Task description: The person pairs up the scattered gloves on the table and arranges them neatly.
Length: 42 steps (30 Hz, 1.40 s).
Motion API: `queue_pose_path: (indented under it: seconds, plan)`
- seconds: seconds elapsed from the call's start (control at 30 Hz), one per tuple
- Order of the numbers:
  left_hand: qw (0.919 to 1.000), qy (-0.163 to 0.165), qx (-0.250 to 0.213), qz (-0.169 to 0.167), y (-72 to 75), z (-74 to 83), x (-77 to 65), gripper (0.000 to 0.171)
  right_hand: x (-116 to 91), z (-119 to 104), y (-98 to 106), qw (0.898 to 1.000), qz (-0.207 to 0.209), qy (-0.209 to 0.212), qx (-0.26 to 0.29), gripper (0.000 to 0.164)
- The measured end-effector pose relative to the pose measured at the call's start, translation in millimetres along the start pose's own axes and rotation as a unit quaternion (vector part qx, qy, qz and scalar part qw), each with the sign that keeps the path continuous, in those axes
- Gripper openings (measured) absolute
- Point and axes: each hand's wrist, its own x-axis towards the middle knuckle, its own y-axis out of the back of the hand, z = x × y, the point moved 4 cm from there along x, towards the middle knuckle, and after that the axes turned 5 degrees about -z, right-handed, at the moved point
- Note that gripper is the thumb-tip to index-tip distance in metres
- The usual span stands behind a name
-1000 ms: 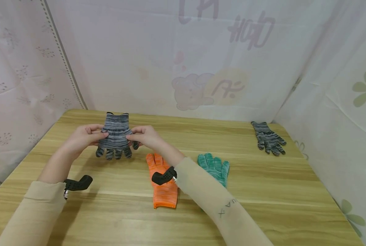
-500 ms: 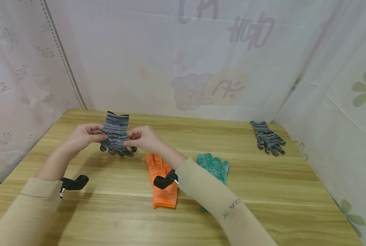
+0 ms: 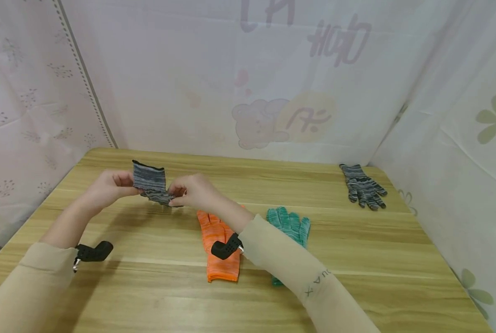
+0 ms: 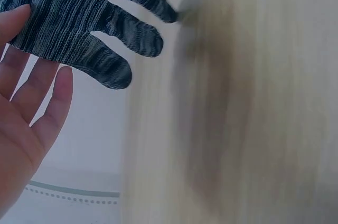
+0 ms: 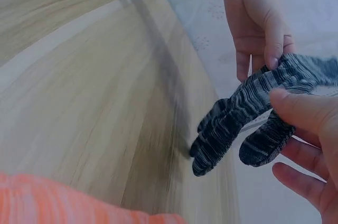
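Observation:
A grey-and-black striped knit glove (image 3: 150, 178) is held above the far left of the table, its dark-edged cuff up. My left hand (image 3: 111, 189) pinches one side of it between thumb and fingers. On the other side, my right hand (image 3: 195, 190) pinches it near the thumb. In the left wrist view the glove's fingers (image 4: 134, 31) point away from my left hand, over the tabletop. The right wrist view shows the glove (image 5: 248, 108) tipped, its fingers hanging toward the table.
An orange glove (image 3: 223, 268) lies below my right forearm. Partly covered by the sleeve is a green glove (image 3: 289, 224). Another grey striped glove (image 3: 362, 187) lies at the far right of the wooden table (image 3: 156, 296). Printed curtains (image 3: 181, 69) stand behind and beside it.
The glove has tipped from facing me to nearly flat, its fingers swinging away from view, and it has come slightly lower and left. Both hands keep their hold.

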Motion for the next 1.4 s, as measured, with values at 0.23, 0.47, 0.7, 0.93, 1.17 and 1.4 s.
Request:
queue_pose_path:
  seconds: [0.23,0.47,0.7,0.93,1.17,1.4]
  plan:
    - [0.999,-0.006,0.01,-0.043,-4.9,-7.8,-9.0,0.013,-3.8,-0.3,-5.9,0.996,-0.051,0.055,-0.053,0.02]
    - [0.9919,-0.079,0.04,-0.092,-15.3,-13.5,-11.4,0.008,-8.6,2.0,-14.8,0.991,-0.072,0.092,-0.063,0.024]
    - [0.987,-0.069,0.047,-0.138,-21.7,-20.6,-14.6,0.021,-13.0,3.1,-22.4,0.986,-0.079,0.125,-0.075,0.021]
    - [0.9818,-0.009,0.096,-0.164,-28.1,-25.2,-20.0,0.032,-16.8,3.3,-28.7,0.979,-0.113,0.119,-0.123,0.022]
    - [0.9748,-0.013,0.122,-0.186,-34.1,-25.2,-20.9,0.024,-19.1,3.6,-34.6,0.97,-0.134,0.109,-0.171,0.023]
    - [0.9638,-0.033,0.183,-0.191,-38.9,-22.1,-21.0,0.028,-21.5,6.0,-38.1,0.964,-0.156,0.088,-0.195,0.022]
